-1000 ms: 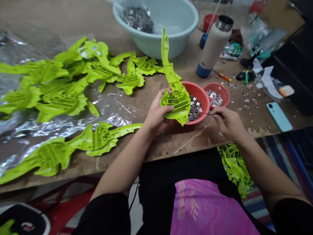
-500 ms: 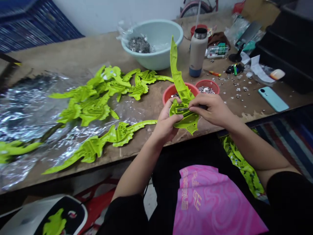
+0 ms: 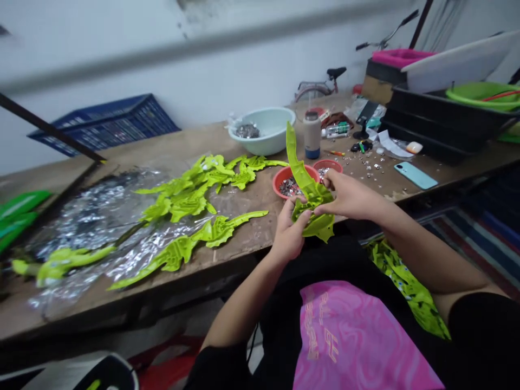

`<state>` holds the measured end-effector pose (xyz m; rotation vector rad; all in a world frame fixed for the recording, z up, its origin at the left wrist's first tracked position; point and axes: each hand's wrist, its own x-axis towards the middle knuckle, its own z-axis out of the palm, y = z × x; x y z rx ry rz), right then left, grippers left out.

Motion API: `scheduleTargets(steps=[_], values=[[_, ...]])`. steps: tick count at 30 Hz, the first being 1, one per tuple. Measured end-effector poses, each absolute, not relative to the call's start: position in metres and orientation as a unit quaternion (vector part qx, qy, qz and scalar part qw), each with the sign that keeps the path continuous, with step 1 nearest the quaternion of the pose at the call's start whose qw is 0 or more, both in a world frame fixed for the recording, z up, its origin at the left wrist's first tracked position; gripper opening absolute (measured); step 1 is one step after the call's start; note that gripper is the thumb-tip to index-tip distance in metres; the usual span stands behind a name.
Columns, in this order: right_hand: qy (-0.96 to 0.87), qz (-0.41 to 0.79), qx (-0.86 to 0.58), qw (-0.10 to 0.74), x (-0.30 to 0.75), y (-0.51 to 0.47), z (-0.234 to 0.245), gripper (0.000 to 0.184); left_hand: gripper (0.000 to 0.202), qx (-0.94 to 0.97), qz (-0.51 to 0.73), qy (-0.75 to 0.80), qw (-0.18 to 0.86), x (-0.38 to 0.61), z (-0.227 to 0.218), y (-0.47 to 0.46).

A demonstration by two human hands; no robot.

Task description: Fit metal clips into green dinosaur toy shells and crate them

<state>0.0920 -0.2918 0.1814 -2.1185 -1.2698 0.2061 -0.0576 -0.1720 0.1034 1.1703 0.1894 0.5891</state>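
Note:
My left hand (image 3: 289,232) grips the lower body of a lime-green plastic dragon-shaped part (image 3: 305,184) that stands upright in front of me at the table edge. My right hand (image 3: 345,196) rests on the same part from the right, fingers curled and pressed onto its middle. Just behind the part sit a red bowl (image 3: 284,179) of small metal pieces and a smaller red basket (image 3: 331,165) with more of them.
Several more green parts (image 3: 195,192) lie on clear plastic sheet (image 3: 93,211) across the wooden table (image 3: 170,149). A pale basin (image 3: 266,127), a bottle (image 3: 312,134), a teal phone (image 3: 415,175) and scattered screws are farther back. Black trays (image 3: 442,116) stand right; a blue crate (image 3: 101,122) left.
My head has lifted, so the view pulled back to show the wall and whole table. My right hand came from the red bowl onto the green part and stays pressed on it.

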Motion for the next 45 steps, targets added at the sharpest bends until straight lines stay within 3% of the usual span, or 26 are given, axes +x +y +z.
scheduleTargets(steps=[7, 11, 15, 24, 27, 30, 37, 45], values=[[-0.494, 0.118, -0.821, 0.258, 0.09, -0.305, 0.184, 0.061, 0.051, 0.558, 0.286, 0.112, 0.771, -0.06, 0.086, -0.192], [-0.502, 0.047, -0.824, 0.258, 0.077, -0.328, 0.198, 0.063, 0.056, 0.561, 0.275, 0.05, 0.78, -0.065, 0.101, -0.192], [-0.469, -0.025, -0.825, 0.313, 0.066, -0.346, 0.213, 0.063, 0.055, 0.548, 0.239, -0.015, 0.802, -0.069, 0.126, -0.188], [-0.433, 0.121, -0.798, 0.402, 0.087, -0.342, 0.19, 0.081, 0.054, 0.549, 0.277, -0.022, 0.788, -0.068, 0.124, -0.193], [-0.428, 0.121, -0.796, 0.411, 0.085, -0.34, 0.181, 0.066, 0.055, 0.563, 0.285, -0.014, 0.775, -0.065, 0.118, -0.194], [-0.423, 0.078, -0.815, 0.39, 0.079, -0.342, 0.179, 0.041, 0.056, 0.572, 0.292, -0.011, 0.767, -0.062, 0.116, -0.195], [-0.398, 0.068, -0.844, 0.354, 0.074, -0.343, 0.187, 0.038, 0.06, 0.573, 0.283, -0.005, 0.769, -0.059, 0.122, -0.195], [-0.457, -0.038, -0.86, 0.225, 0.075, -0.337, 0.171, 0.071, 0.064, 0.55, 0.267, 0.022, 0.791, -0.062, 0.123, -0.185]])
